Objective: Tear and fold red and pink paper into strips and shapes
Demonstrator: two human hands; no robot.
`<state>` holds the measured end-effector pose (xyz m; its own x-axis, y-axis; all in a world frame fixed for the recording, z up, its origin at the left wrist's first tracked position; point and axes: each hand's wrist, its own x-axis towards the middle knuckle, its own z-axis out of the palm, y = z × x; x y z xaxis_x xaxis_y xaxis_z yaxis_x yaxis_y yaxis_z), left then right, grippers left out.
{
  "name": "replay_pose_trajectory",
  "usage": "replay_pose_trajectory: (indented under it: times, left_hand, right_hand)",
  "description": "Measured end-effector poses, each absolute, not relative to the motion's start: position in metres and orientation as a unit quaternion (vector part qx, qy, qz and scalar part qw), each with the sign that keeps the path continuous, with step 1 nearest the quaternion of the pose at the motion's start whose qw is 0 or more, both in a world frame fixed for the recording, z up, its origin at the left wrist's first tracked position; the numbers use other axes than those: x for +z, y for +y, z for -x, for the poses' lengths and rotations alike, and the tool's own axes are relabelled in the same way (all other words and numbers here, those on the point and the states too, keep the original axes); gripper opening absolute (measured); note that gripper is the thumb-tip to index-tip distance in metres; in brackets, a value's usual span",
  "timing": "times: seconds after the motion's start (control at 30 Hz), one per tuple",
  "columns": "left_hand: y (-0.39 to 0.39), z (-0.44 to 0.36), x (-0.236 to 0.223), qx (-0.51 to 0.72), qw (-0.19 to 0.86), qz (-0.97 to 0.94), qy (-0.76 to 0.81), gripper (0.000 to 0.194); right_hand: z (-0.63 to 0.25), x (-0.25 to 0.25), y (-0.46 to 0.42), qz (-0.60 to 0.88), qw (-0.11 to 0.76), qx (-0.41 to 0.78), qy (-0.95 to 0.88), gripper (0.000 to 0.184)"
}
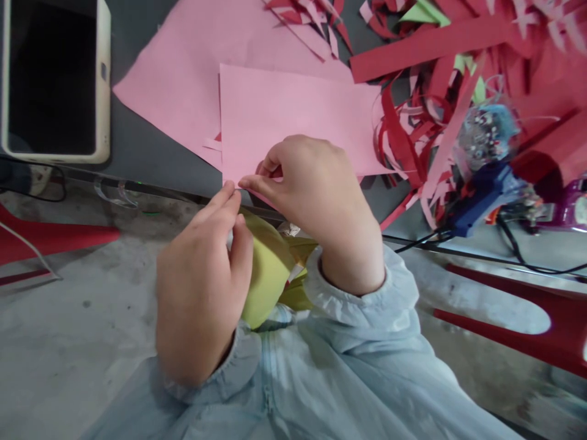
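Left hand [202,275]: fingertips together at the near left corner of the pink sheet [293,116]; thumb lower, apart from them. Cannot tell whether it grips or only presses.

Right hand [316,183]: bent over the near edge, thumb and curled fingers pinching the sheet just beside the left fingertips.

The sheet lies at the front of the dark table [137,146], partly over a larger pink piece [183,73].

Below the hands, yellow-green material [266,263] at the person's lap; light blue jacket [312,366], cuffs gathered.

To the right, a tangle of red and pink strips [403,134], some by the sheet's right end; a green scrap [424,12] among them. Beyond, a clear bag [488,131] of small pieces, a dark blue tool [481,195] and a purple object [571,205], unclear.

Far left, a dark-screened phone [52,79] in a pale case. Red chair parts [50,235] show either side, over grey floor [92,336].
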<state>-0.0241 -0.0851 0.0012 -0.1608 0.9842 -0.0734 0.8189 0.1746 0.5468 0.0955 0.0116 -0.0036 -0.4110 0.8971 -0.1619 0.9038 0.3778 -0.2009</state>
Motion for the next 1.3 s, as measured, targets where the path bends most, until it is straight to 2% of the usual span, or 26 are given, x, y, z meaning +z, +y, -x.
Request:
replay_pose_trajectory:
  times: [0.23, 0.5, 0.63, 1.07, 1.3]
  left_hand:
    - [-0.085, 0.026, 0.002, 0.181, 0.226, -0.617, 0.731, 0.035]
    - [-0.085, 0.027, 0.003, 0.16, 0.226, -0.621, 0.733, 0.035]
    - [-0.086, 0.026, 0.002, 0.157, 0.222, -0.623, 0.733, 0.036]
    - [-0.091, 0.026, 0.001, 0.139, 0.226, -0.648, 0.714, 0.041]
    - [-0.092, 0.022, 0.005, 0.153, 0.231, -0.644, 0.713, 0.039]
  right_hand:
    - [-0.105, 0.001, 0.018, -0.513, 0.027, -0.188, 0.837, 0.022]
    - [-0.102, 0.002, 0.018, -0.534, 0.016, -0.197, 0.822, 0.015]
    - [-0.103, 0.002, 0.019, -0.521, 0.002, -0.193, 0.831, 0.018]
    - [-0.105, 0.003, 0.018, -0.529, 0.031, -0.177, 0.83, 0.019]
    - [-0.123, 0.008, 0.017, -0.592, 0.002, -0.199, 0.781, 0.019]
